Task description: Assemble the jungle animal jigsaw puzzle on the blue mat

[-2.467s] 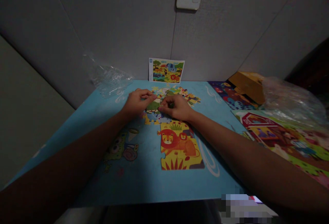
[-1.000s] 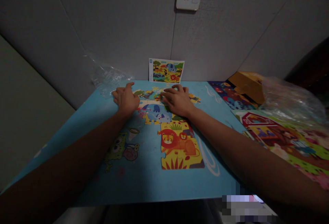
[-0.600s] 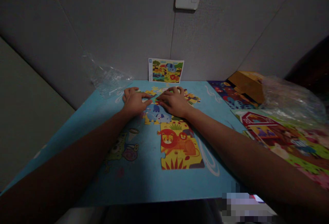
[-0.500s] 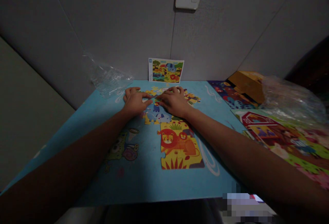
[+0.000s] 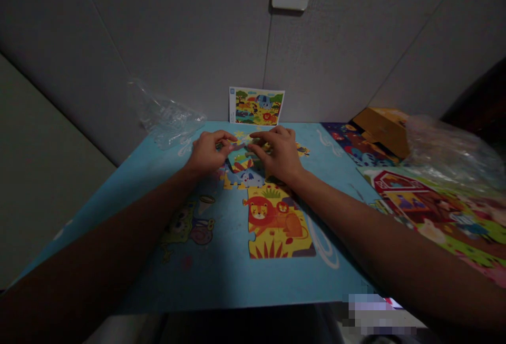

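Observation:
My left hand [image 5: 209, 150] and my right hand [image 5: 279, 154] face each other over the far middle of the table. Between them a teal and red puzzle piece [image 5: 240, 160] is tilted up, its upper edge pinched by the fingers of both hands. Whether it is one piece or some joined ones I cannot tell. Just below it lies a joined blue elephant section [image 5: 249, 179]. Closer to me rests an assembled lion section [image 5: 276, 223], lying flat. Other loose pieces [image 5: 303, 149] are partly hidden behind my right hand.
A picture card [image 5: 256, 107] leans on the wall behind the hands. Crumpled clear plastic [image 5: 169, 123] lies at the back left. On the right are a farm picture [image 5: 446, 217], an orange-brown box [image 5: 379, 130] and more clear plastic [image 5: 450, 149]. The blue tabletop [image 5: 221, 281] has printed cartoon figures.
Both hands have come up slightly from the table. The teal and red piece, hidden under the fingers before, now shows tilted between them.

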Motion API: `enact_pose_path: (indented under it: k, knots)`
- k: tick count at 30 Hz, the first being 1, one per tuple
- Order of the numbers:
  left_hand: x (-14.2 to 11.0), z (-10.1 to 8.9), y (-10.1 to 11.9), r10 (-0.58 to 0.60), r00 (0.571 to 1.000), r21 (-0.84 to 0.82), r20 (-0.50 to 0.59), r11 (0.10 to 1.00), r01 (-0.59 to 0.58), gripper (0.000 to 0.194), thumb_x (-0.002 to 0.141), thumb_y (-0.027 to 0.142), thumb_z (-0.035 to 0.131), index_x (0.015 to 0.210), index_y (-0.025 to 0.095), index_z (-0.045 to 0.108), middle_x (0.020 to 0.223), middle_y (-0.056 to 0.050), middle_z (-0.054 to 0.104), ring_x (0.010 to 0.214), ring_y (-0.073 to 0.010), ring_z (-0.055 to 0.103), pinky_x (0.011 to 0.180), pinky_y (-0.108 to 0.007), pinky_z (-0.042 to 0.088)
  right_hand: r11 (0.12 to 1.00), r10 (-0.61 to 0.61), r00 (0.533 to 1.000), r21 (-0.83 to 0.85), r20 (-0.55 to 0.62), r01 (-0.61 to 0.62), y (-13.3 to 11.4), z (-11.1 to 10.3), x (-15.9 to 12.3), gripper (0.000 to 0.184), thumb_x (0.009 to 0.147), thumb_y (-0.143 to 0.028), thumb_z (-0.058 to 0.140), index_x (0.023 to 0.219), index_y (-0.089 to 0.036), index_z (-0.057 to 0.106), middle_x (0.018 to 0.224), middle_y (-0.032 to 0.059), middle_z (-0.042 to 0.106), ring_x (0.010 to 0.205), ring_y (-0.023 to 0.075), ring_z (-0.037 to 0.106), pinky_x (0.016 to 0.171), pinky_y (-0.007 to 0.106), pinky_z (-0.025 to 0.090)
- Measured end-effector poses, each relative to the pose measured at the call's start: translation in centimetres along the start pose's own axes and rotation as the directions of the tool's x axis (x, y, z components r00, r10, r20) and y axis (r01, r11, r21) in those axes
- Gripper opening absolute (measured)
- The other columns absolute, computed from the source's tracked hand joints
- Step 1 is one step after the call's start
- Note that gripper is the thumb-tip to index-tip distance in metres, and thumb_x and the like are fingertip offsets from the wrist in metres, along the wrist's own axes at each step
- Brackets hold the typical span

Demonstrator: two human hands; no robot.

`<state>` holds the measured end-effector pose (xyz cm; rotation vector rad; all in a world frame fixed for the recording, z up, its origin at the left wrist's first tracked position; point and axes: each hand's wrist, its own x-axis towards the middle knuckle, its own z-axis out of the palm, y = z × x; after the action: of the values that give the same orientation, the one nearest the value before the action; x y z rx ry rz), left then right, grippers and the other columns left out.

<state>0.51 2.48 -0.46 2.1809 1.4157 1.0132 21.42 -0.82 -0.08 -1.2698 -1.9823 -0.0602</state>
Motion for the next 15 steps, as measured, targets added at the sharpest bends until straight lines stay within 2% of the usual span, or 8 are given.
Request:
enact_pose_path:
  k: [3, 7, 12, 15]
  knots:
    - [-0.2, -0.4, 0.3, 0.103, 0.993, 0.024, 0.065, 0.994, -0.104, 0.022, 0.08, 0.025, 0.064, 0.096, 0.022, 0.079, 0.09, -0.006, 0.077, 0.1, -0.0268, 0.064, 0.096, -0.042, 0.047, 0.974, 0.063, 0.989, 0.206, 0.137, -0.09, 0.2, 0.2, -0.1, 0.027, 0.091, -0.039, 0.067, 0.105, -0.019, 0.079, 0.081, 0.0054, 0.074, 0.08, 0.0206, 0.061, 0.081, 0.036, 0.039]
    - [-0.6, -0.7, 0.6, 0.191, 0.972, -0.018, 0.135, 0.982, -0.19, 0.021, 0.077, 0.027, 0.065, 0.088, 0.021, 0.081, 0.083, -0.005, 0.076, 0.097, -0.0259, 0.063, 0.094, -0.041, 0.047, 0.864, 0.109, 0.929, 0.429, 0.354, -0.264, 0.2, 0.5, -0.2, 0.038, 0.083, -0.051, 0.071, 0.082, -0.014, 0.076, 0.067, 0.0028, 0.066, 0.061, 0.0136, 0.054, 0.062, 0.029, 0.038]
    - [-0.6, -0.9, 0.4, 0.318, 0.924, -0.142, 0.214, 0.946, -0.293, 0.018, 0.076, 0.031, 0.064, 0.076, 0.02, 0.078, 0.074, -0.003, 0.072, 0.083, -0.0201, 0.063, 0.086, -0.033, 0.049, 0.782, 0.116, 0.856, 0.485, 0.505, -0.392, -0.8, 0.1, -0.4, 0.046, 0.071, -0.06, 0.077, 0.067, -0.015, 0.066, 0.06, 0.0011, 0.061, 0.054, 0.0103, 0.047, 0.054, 0.027, 0.033]
    - [-0.4, -1.0, 0.4, 0.385, 0.887, -0.223, 0.256, 0.916, -0.334, 0.017, 0.074, 0.032, 0.066, 0.07, 0.019, 0.076, 0.07, -0.002, 0.07, 0.076, -0.0173, 0.062, 0.081, -0.031, 0.048, 0.768, 0.088, 0.807, 0.476, 0.584, -0.428, -1.2, -0.3, -0.5, 0.047, 0.07, -0.06, 0.077, 0.065, -0.016, 0.062, 0.057, -0.0008, 0.057, 0.052, 0.0092, 0.043, 0.052, 0.027, 0.03]
